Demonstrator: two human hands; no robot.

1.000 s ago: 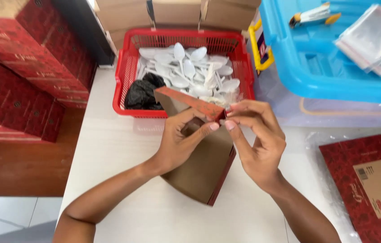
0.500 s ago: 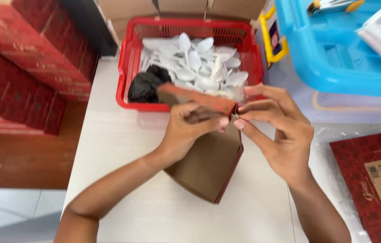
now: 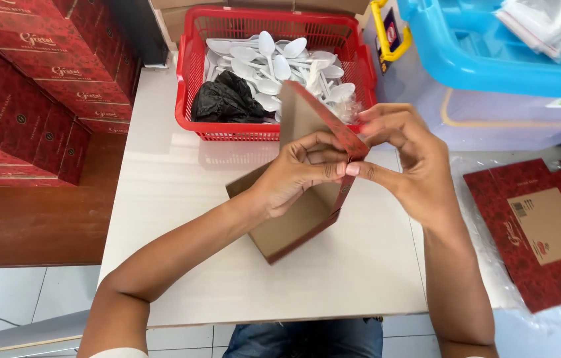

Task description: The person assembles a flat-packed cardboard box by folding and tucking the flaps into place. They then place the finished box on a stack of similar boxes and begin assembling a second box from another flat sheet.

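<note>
Both hands, the left hand (image 3: 293, 174) and the right hand (image 3: 405, 156), were clamped on a red-edged cardboard box (image 3: 297, 219) at its upper flap. The box stood tilted on the white surface (image 3: 181, 199), just in front of the red basket (image 3: 191, 99). Its long axis ran from near-left to far-right, open end pointing away toward the basket.

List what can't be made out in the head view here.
- Inside of the cardboard box: hidden by its own panels and both hands.
- Left hand palm and right hand fingertips: hidden behind the box flap and each other.
- Bottom of the red basket: covered by white spoons and a black bag.
- Blue-lidded bin: cut off by the top and right edges.
</note>
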